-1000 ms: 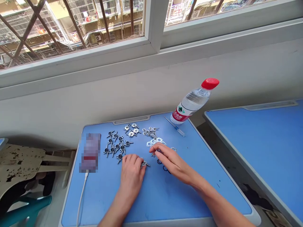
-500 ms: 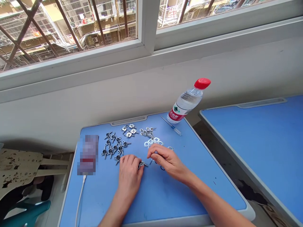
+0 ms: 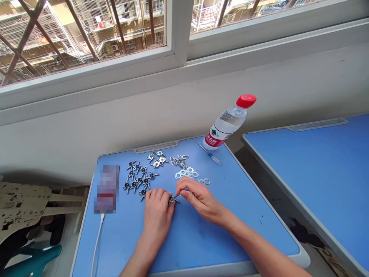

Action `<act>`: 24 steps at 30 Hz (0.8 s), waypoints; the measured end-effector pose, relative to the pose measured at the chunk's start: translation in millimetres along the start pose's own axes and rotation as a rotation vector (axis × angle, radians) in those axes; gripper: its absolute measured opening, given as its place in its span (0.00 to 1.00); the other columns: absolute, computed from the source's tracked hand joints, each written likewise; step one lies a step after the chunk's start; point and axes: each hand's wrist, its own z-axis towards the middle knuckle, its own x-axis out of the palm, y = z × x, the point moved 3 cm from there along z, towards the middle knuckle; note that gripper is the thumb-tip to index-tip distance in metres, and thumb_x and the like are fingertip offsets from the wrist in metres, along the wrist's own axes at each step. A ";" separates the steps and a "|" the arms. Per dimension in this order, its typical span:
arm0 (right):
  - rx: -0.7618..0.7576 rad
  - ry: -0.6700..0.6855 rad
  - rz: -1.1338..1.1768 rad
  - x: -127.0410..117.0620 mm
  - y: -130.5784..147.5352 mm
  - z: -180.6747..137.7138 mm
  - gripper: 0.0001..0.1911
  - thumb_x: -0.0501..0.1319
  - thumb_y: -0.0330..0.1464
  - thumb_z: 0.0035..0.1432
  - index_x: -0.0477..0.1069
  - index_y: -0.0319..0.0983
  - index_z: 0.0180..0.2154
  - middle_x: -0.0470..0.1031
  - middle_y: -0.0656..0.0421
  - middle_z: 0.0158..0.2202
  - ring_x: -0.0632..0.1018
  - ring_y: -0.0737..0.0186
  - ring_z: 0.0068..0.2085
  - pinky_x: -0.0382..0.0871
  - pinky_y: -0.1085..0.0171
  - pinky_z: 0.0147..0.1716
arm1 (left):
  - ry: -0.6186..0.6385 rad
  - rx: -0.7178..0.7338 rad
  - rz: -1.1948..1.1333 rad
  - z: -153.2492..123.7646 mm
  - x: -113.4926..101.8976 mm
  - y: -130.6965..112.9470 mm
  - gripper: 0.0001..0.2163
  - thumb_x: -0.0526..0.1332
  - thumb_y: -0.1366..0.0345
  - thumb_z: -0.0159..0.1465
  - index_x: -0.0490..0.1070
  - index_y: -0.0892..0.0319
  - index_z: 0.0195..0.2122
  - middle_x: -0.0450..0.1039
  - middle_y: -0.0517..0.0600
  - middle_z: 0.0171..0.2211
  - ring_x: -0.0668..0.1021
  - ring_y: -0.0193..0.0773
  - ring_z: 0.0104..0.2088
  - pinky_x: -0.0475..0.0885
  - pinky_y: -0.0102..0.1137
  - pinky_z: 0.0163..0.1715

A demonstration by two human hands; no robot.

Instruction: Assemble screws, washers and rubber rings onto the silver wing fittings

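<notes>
My left hand (image 3: pixel 157 207) lies on the blue desk (image 3: pixel 184 238) with its fingers curled on a small metal part (image 3: pixel 173 200). My right hand (image 3: pixel 198 198) is pinched just to the right of it, fingertips touching that same part, and what it pinches is too small to name. Behind the hands lie several small metal pieces with dark centres (image 3: pixel 138 177), a cluster of shiny brackets (image 3: pixel 157 158), thin pins (image 3: pixel 180 161) and flat oval plates (image 3: pixel 187 173).
A water bottle with a red cap (image 3: pixel 227 123) stands at the desk's back right, a thin clear pen (image 3: pixel 209 154) beside it. A blurred phone (image 3: pixel 106 188) with a white cable (image 3: pixel 96 246) lies at the left. A second blue desk (image 3: pixel 317 169) stands to the right.
My right hand has drawn back from the oval plates toward my left hand and closed into a pinch at the small part. The left hand has barely moved.
</notes>
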 end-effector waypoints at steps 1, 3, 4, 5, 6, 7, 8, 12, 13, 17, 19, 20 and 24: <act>-0.004 0.003 -0.005 0.3 -0.1 0.0 0.19 0.46 0.42 0.72 0.68 0.41 0.35 0.73 0.57 0.33 0.73 0.61 0.36 0.69 0.62 0.40 | -0.001 0.001 0.002 0.1 -0.1 -0.1 0.05 0.59 0.73 0.64 0.68 0.56 0.36 0.72 0.47 0.33 0.73 0.42 0.36 0.66 0.38 0.40; -0.008 0.012 -0.019 0.7 -0.3 0.0 0.19 0.46 0.41 0.72 0.69 0.41 0.35 0.73 0.56 0.33 0.73 0.61 0.36 0.69 0.62 0.40 | 0.001 0.004 0.005 0.3 -0.3 -0.2 0.05 0.60 0.73 0.63 0.68 0.56 0.36 0.71 0.47 0.32 0.73 0.42 0.36 0.66 0.37 0.40; -0.009 0.019 -0.027 0.9 -0.4 0.0 0.19 0.46 0.41 0.72 0.69 0.41 0.35 0.73 0.56 0.33 0.73 0.61 0.36 0.69 0.62 0.40 | 0.001 0.005 0.005 0.3 -0.4 -0.3 0.05 0.60 0.73 0.63 0.68 0.56 0.36 0.71 0.47 0.32 0.73 0.42 0.36 0.66 0.37 0.40; -0.010 0.024 -0.036 1.0 -0.4 0.1 0.19 0.46 0.41 0.72 0.69 0.41 0.35 0.73 0.56 0.33 0.74 0.61 0.36 0.69 0.62 0.39 | 0.004 0.005 0.005 0.3 -0.5 -0.4 0.05 0.60 0.73 0.63 0.68 0.56 0.35 0.71 0.47 0.32 0.73 0.42 0.36 0.66 0.37 0.40; -0.016 0.027 -0.043 1.2 -0.3 0.0 0.19 0.46 0.40 0.72 0.69 0.40 0.35 0.73 0.56 0.33 0.74 0.61 0.36 0.70 0.62 0.38 | 0.005 0.003 0.005 0.3 -0.6 -0.5 0.04 0.61 0.73 0.63 0.68 0.57 0.35 0.71 0.47 0.32 0.73 0.42 0.36 0.66 0.37 0.40; -0.026 0.029 -0.051 1.5 -0.2 -0.3 0.18 0.46 0.40 0.72 0.69 0.40 0.35 0.73 0.56 0.33 0.74 0.61 0.36 0.70 0.62 0.38 | 0.007 0.002 0.005 0.2 -0.7 -0.6 0.04 0.61 0.73 0.63 0.68 0.57 0.35 0.71 0.47 0.32 0.73 0.42 0.36 0.66 0.37 0.40; -0.042 0.032 -0.060 2.2 -0.1 -0.7 0.18 0.46 0.39 0.72 0.69 0.40 0.35 0.74 0.56 0.33 0.74 0.61 0.36 0.70 0.62 0.37 | 0.007 0.000 0.007 0.2 -0.9 -0.7 0.04 0.60 0.73 0.63 0.68 0.56 0.35 0.71 0.47 0.32 0.73 0.42 0.36 0.66 0.37 0.40; -0.136 0.006 -0.139 7.5 -1.9 -4.4 0.12 0.49 0.34 0.72 0.69 0.40 0.47 0.76 0.56 0.35 0.76 0.62 0.35 0.72 0.63 0.35 | 0.001 0.003 0.005 0.1 -1.4 -1.0 0.04 0.59 0.72 0.64 0.68 0.56 0.35 0.71 0.47 0.32 0.73 0.42 0.36 0.66 0.37 0.39; -0.172 -0.011 -0.162 9.2 -2.3 -5.5 0.12 0.50 0.33 0.71 0.68 0.40 0.51 0.77 0.56 0.35 0.77 0.62 0.35 0.73 0.63 0.35 | 0.001 0.004 0.003 0.1 -1.4 -1.0 0.04 0.59 0.72 0.64 0.68 0.56 0.35 0.71 0.47 0.32 0.73 0.42 0.36 0.66 0.37 0.39; -0.313 -0.027 -0.217 13.5 -0.1 -7.8 0.16 0.49 0.29 0.71 0.64 0.40 0.57 0.78 0.56 0.36 0.78 0.62 0.35 0.75 0.63 0.35 | 0.000 0.003 0.006 0.3 -1.5 -0.7 0.04 0.59 0.73 0.64 0.67 0.57 0.34 0.70 0.47 0.31 0.73 0.42 0.35 0.66 0.36 0.38; -0.308 0.003 -0.237 12.2 2.5 -7.0 0.17 0.47 0.28 0.71 0.63 0.39 0.58 0.78 0.54 0.37 0.78 0.61 0.36 0.76 0.61 0.36 | 0.002 0.004 0.005 0.3 -1.4 -0.5 0.04 0.59 0.73 0.64 0.67 0.57 0.34 0.71 0.47 0.31 0.73 0.42 0.35 0.66 0.36 0.39; -0.288 0.019 -0.246 10.6 3.8 -6.5 0.18 0.46 0.28 0.71 0.62 0.38 0.58 0.77 0.53 0.38 0.78 0.60 0.37 0.76 0.60 0.36 | 0.001 0.007 0.004 0.3 -1.4 -0.5 0.04 0.59 0.73 0.64 0.67 0.56 0.34 0.71 0.47 0.31 0.73 0.42 0.35 0.66 0.37 0.39; -0.246 0.024 -0.274 4.0 6.1 -5.6 0.19 0.47 0.26 0.70 0.61 0.37 0.60 0.77 0.52 0.39 0.77 0.58 0.38 0.76 0.59 0.35 | -0.003 0.010 -0.005 0.1 -1.0 -0.2 0.05 0.60 0.73 0.63 0.68 0.56 0.35 0.70 0.47 0.32 0.73 0.43 0.36 0.66 0.37 0.40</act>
